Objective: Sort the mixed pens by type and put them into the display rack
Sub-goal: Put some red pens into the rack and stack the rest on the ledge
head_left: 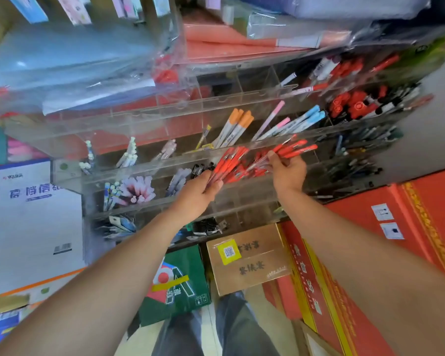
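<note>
My left hand [201, 192] grips a bundle of red plastic pens [230, 163] before the clear acrylic display rack [242, 95]; my right hand [289, 172] pinches another red bunch [296, 149]. The reds look gathered, so next I'd seat both in one compartment.

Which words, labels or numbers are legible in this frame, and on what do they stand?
"A": large white letter, seen upside down, on the green box.
White box: blue Chinese characters, too blurred to quote.
Brown carton: dark characters, yellow code sticker, unreadable.
Red carton: yellow characters, unreadable.
Print on the red pens: too small.
</note>
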### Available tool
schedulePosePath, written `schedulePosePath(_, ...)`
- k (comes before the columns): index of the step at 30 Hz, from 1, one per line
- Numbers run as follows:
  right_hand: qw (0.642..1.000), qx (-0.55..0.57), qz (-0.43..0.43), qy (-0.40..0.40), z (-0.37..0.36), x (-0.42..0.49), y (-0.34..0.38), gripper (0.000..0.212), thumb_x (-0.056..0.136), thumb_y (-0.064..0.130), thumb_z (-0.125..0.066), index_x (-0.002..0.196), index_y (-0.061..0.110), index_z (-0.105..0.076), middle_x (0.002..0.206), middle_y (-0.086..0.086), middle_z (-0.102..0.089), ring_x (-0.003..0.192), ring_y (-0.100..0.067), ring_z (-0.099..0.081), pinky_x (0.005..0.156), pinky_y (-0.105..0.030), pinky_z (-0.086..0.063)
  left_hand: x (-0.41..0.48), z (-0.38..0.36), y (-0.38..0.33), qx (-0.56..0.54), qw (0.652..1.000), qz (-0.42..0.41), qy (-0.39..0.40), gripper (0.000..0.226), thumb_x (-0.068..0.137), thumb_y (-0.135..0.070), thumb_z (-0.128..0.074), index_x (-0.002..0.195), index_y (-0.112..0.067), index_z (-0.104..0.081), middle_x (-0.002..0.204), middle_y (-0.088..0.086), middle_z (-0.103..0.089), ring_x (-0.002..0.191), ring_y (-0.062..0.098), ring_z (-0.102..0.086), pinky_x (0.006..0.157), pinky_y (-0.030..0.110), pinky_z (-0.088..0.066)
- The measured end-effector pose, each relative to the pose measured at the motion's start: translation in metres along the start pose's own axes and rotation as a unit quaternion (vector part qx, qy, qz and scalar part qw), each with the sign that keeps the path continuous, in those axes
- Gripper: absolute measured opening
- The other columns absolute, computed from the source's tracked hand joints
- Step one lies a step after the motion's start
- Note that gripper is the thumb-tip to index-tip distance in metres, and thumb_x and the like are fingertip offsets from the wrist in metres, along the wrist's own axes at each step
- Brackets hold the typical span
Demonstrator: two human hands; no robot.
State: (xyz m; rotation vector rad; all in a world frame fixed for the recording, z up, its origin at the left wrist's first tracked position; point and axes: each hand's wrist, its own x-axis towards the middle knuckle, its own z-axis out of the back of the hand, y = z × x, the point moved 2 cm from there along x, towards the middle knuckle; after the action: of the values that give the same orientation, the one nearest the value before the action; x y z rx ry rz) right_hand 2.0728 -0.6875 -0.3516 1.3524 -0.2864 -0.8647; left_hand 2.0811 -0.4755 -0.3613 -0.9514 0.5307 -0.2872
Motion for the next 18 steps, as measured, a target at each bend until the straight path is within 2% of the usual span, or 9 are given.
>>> schedulePosePath(3, 0.999, 0.013, 0.023, -0.023, 0.007, 0.005, 0.0, 0.013, 0.083, 0.017, -0.072, 0.079, 0.025, -0.062, 0.085, -0.008, -0.072, 0.081, -0.024, -0.071, 0.081, -0.048, -0.057, 0.003, -0.003, -0.002, -0.015, 1.0, 0.007, -0.01, 0.013, 0.1, -0.034, -0.043, 0.097, -0.022, -0.048, 0.065, -0.009, -0.05, 0.056, 0.008, -0.048, 0.061, 0.03, -0.037)
schedulePosePath(7, 0.999, 0.011, 0.037, -0.024, 0.016, 0.024, -0.017, 0.01, 0.075, 0.033, -0.074, 0.075, 0.037, -0.065, 0.082, -0.003, -0.073, 0.081, -0.021, -0.072, 0.08, -0.051, -0.057, 0.001, -0.007, -0.008, -0.006, 1.0, -0.001, -0.014, 0.016, 0.101, -0.032, -0.042, 0.099, -0.018, -0.049, 0.066, -0.007, -0.05, 0.055, 0.007, -0.048, 0.061, 0.03, -0.038)
schedulePosePath(10, 0.999, -0.007, 0.046, 0.01, 0.012, 0.014, -0.009, 0.009, 0.078, 0.025, -0.074, 0.08, 0.026, -0.066, 0.084, -0.006, -0.072, 0.082, -0.024, -0.071, 0.083, -0.049, -0.056, -0.001, -0.01, -0.007, -0.013, 1.0, 0.001, -0.017, 0.016, 0.1, -0.032, -0.042, 0.101, -0.018, -0.049, 0.066, -0.007, -0.05, 0.057, 0.008, -0.049, 0.062, 0.031, -0.041)
schedulePosePath(13, 0.997, -0.034, 0.058, 0.024, 0.006, 0.006, -0.003, 0.008, 0.083, 0.018, -0.073, 0.086, 0.014, -0.067, 0.09, -0.008, -0.071, 0.088, -0.023, -0.068, 0.085, -0.033, -0.052, -0.001, -0.011, -0.007, -0.017, 1.0, 0.001, -0.018, 0.016, 0.101, -0.032, -0.042, 0.101, -0.017, -0.049, 0.066, -0.009, -0.049, 0.056, 0.006, -0.049, 0.062, 0.031, -0.04)
schedulePosePath(16, 0.995, -0.055, 0.084, 0.023, 0.001, 0.006, -0.007, 0.014, 0.083, 0.017, -0.073, 0.079, 0.024, -0.062, 0.1, -0.015, -0.067, 0.091, -0.021, -0.064, 0.092, -0.037, -0.049, -0.001, -0.013, -0.007, -0.012, 1.0, 0.005, -0.02, 0.013, 0.101, -0.031, -0.042, 0.1, -0.019, -0.048, 0.068, -0.01, -0.05, 0.056, 0.003, -0.05, 0.062, 0.029, -0.04)
schedulePosePath(18, 0.993, -0.07, 0.096, 0.025, -0.001, 0.005, -0.01, 0.016, 0.081, 0.018, -0.074, 0.079, 0.027, -0.061, 0.099, -0.014, -0.068, 0.092, -0.022, -0.064, 0.093, -0.04, -0.049, -0.001, -0.014, -0.004, -0.008, 1.0, 0.007, -0.019, 0.013, 0.101, -0.032, -0.042, 0.098, -0.02, -0.047, 0.067, -0.009, -0.05, 0.055, 0.002, -0.05, 0.062, 0.028, -0.041)
